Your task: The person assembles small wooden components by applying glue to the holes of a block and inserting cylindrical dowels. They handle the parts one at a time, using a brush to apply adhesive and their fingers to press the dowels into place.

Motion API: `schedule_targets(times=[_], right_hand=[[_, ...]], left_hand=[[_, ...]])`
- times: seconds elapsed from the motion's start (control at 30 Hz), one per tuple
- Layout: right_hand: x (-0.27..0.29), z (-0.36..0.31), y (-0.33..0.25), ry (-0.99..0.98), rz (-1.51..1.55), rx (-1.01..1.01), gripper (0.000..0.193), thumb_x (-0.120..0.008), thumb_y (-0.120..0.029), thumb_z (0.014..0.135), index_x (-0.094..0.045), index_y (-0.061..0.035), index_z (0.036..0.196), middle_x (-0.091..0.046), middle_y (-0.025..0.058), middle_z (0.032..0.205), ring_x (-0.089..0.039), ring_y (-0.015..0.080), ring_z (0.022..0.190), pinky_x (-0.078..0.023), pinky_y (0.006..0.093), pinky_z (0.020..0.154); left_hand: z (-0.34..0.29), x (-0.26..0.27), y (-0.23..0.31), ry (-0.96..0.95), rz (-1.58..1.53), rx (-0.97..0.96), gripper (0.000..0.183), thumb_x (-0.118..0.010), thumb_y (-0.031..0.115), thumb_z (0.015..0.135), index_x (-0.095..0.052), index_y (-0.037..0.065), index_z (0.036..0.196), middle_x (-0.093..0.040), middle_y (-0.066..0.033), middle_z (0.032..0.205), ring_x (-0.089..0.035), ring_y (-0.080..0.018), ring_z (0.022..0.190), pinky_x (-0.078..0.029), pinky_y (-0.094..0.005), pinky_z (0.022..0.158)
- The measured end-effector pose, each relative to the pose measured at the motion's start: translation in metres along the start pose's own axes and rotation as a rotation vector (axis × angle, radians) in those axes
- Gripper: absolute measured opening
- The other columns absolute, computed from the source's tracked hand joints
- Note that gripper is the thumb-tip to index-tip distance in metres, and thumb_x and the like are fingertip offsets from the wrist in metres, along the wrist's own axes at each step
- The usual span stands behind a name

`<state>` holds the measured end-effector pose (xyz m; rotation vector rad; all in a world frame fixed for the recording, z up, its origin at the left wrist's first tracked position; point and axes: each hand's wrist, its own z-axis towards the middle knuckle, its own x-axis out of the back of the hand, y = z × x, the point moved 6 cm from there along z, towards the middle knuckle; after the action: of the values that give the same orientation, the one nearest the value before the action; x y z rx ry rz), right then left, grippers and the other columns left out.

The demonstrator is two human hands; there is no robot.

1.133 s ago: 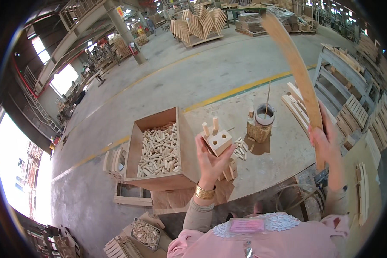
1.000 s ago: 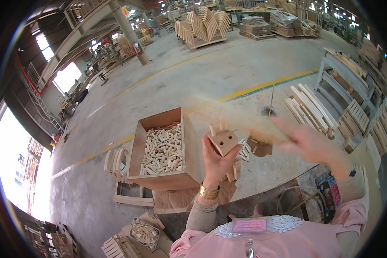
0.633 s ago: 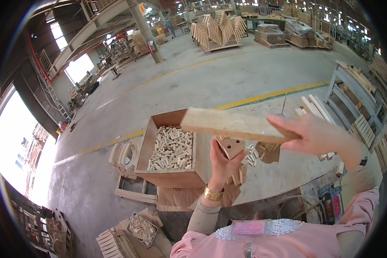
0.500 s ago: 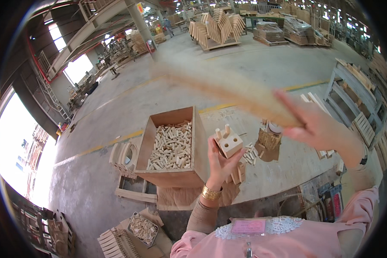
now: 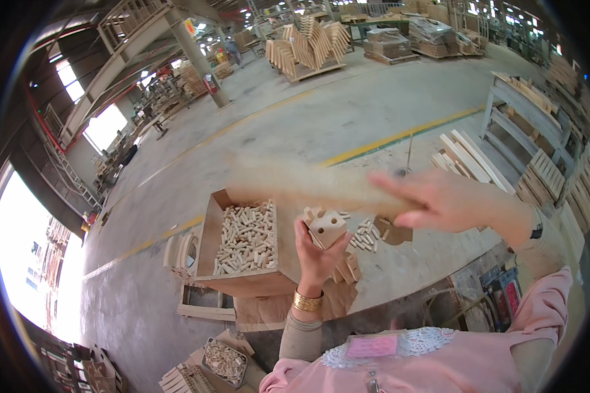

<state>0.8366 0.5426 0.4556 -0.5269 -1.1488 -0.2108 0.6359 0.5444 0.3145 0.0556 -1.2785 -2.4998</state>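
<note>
The block (image 5: pixel 333 230) is between the box (image 5: pixel 246 283) of pegs (image 5: pixel 246 239) at left and loose pegs (image 5: pixel 366 236) on the table (image 5: pixel 413 265) at right.

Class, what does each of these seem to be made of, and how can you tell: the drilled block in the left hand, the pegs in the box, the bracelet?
Drilled block: apparently bare, pale wood; matt, cream-tan faces.
Pegs: probably unfinished light wood, judging by their dull, pale surfaces.
Bracelet: likely polished gold-coloured metal, given its shine; plated or solid, I can't tell.

The block (image 5: pixel 330 230) looks matt wood, the bracelet (image 5: pixel 308 302) glossy metal.
</note>
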Motion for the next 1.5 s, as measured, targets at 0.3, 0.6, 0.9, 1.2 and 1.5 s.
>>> schedule_targets(times=[0.3,0.6,0.9,1.2,1.5], right_hand=[[-0.001,-0.091,0.086,0.58,0.572,-0.604,0.061,-0.051,-0.02,0.085,-0.027,-0.0095,0.14,-0.058,0.0061,0.086,-0.053,0.0172,0.073,-0.045,0.0287,0.071],[-0.209,-0.25,0.207,0.214,-0.071,-1.313,0.06,-0.058,-0.022,0.081,-0.034,-0.0064,0.133,-0.056,0.022,0.106,-0.054,0.0378,0.096,-0.045,0.0452,0.077],[-0.271,-0.052,0.172,0.318,0.07,-0.335,0.012,-0.062,-0.005,0.064,-0.059,-0.0069,0.076,-0.054,0.0076,0.081,-0.051,0.0276,0.089,-0.042,0.0372,0.075],[-0.371,0.079,0.185,-0.168,-0.229,-0.348,0.01,-0.066,-0.012,0.065,-0.066,-0.0076,0.074,-0.061,0.0108,0.081,-0.059,0.0274,0.085,-0.049,0.0375,0.071],[-0.365,0.087,0.208,-0.224,0.088,-0.614,0.013,-0.062,-0.013,0.068,-0.066,-0.0032,0.077,-0.064,0.0173,0.085,-0.064,0.0268,0.078,-0.05,0.0352,0.065]], left_hand=[[-0.005,0.01,-0.006,0.028,-0.199,0.202,0.06,-0.074,-0.002,0.067,-0.04,0.001,0.117,-0.053,-0.0077,0.101,-0.057,-0.0144,0.086,-0.052,-0.0256,0.069],[-0.005,0.021,-0.007,0.15,-0.298,0.282,0.058,-0.066,-0.007,0.072,-0.034,0.002,0.12,-0.054,-0.0075,0.096,-0.058,-0.0143,0.077,-0.051,-0.0238,0.061],[-0.015,0.029,-0.025,0.093,-0.255,0.4,0.076,-0.068,-0.01,0.07,-0.024,0.004,0.13,-0.05,-0.0091,0.109,-0.056,-0.0169,0.093,-0.053,-0.0284,0.073],[-0.027,0.03,-0.029,0.083,-0.216,0.516,0.075,-0.071,-0.007,0.069,-0.026,0.005,0.127,-0.052,-0.0106,0.106,-0.058,-0.0175,0.09,-0.054,-0.0274,0.068],[-0.029,0.029,-0.032,0.083,-0.217,0.452,0.074,-0.072,-0.007,0.068,-0.028,0.007,0.126,-0.048,-0.0091,0.111,-0.055,-0.0168,0.097,-0.053,-0.0295,0.077]])
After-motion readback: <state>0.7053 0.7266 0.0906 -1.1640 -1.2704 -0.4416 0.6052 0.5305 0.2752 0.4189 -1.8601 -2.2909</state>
